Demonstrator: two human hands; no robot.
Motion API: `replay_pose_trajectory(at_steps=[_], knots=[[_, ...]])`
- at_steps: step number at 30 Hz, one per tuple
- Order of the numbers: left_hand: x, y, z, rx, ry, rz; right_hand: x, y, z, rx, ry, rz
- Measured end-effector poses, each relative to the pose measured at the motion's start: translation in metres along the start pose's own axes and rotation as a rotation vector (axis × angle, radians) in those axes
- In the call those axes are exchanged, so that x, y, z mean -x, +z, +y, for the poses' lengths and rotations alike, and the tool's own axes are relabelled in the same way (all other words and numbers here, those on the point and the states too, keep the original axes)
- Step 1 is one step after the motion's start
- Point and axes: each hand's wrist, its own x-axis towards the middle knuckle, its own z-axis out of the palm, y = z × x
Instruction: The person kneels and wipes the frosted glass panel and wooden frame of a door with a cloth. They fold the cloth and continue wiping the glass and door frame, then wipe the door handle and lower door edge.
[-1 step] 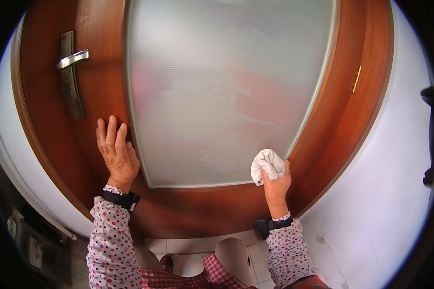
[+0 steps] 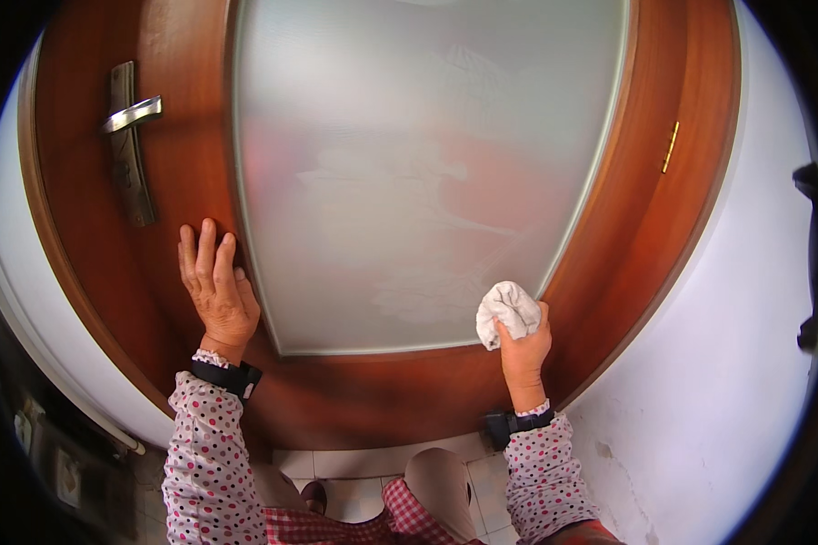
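1. In the head view, the left hand point(image 2: 220, 304) was raised with its back showing, its fingers straight, a little spread and holding nothing. They lay over the wood of the door point(image 2: 364, 391), just left of the pane point(image 2: 364, 254); whether the whole palm touched, I could not tell.
2. The right hand point(image 2: 525, 354) was closed on a bunched white cloth point(image 2: 509, 309), the thumb across its near face; the other fingers were mostly hidden. The cloth puffed out above and to the left of the thumb, in front of the pane's lower right corner. Whether it pressed on the glass, I could not tell.
3. Above and to the left of the left fingers was the metal handle point(image 2: 134, 114), on its long plate point(image 2: 136, 186).
4. The frosted pane stretched between the two hands and up beyond their fingertips, with faint streaks and a reddish blur.
5. Well above and to the right of the right fingers was a brass hinge point(image 2: 670, 148); farther right of them stood the white wall point(image 2: 700, 363).
6. Below both hands' fingers were black wristbands point(image 2: 227, 375), dotted sleeves point(image 2: 211, 454), and, lower still, a checked garment point(image 2: 323, 527) and pale floor tiles point(image 2: 354, 495).
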Motion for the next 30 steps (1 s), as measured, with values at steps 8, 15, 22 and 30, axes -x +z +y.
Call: replay_pose_trajectory(at_steps=[8,15,22,30], knots=[[-0.001,-0.001,0.000,0.002,0.002,-0.008,-0.005,-0.019,0.053,0.014,0.168,0.081],[0.000,0.000,0.000,0.005,-0.010,-0.009,0.006,-0.008,0.034,-0.015,0.128,0.170],[0.000,0.000,0.002,0.041,-0.030,-0.012,0.049,0.027,-0.008,-0.024,-0.067,0.087],[-0.002,0.000,0.006,0.069,-0.027,-0.017,0.066,0.069,-0.093,-0.156,-0.237,0.067]])
